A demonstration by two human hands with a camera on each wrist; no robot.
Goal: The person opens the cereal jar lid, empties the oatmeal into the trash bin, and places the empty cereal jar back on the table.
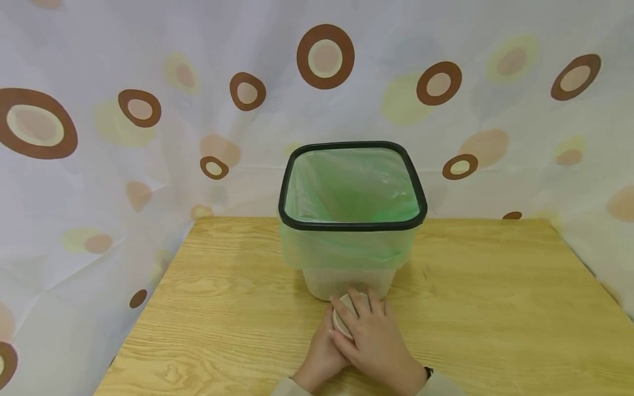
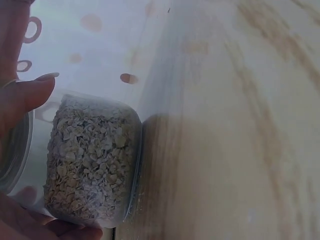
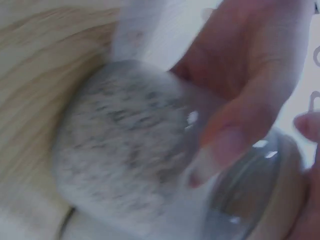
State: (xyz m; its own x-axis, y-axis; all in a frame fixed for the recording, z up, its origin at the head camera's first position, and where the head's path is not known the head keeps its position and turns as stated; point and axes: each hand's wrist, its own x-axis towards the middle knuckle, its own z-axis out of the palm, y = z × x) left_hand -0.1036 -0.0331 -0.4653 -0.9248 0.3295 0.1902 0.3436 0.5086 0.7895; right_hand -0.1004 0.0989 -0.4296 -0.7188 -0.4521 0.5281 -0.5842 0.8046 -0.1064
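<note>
A clear jar (image 2: pixel 92 160) of flaked grain that looks like oats stands on the wooden table under both hands. Its round, pale lid (image 1: pixel 340 325) shows between the fingers in the head view. My left hand (image 1: pixel 322 352) grips the side of the jar, its thumb (image 3: pixel 227 145) against the clear wall in the right wrist view. From above, my right hand (image 1: pixel 380 341) holds the lid, fingers spread across the top and thumb at the near edge. Much of the jar's body is hidden by the hands in the head view.
Just beyond the hands stands a pale bin (image 1: pixel 346 280) with a black rim and a green bag lining it. Bare wooden table (image 1: pixel 218 324) extends to both sides. A patterned sheet (image 1: pixel 277 132) covers the walls behind.
</note>
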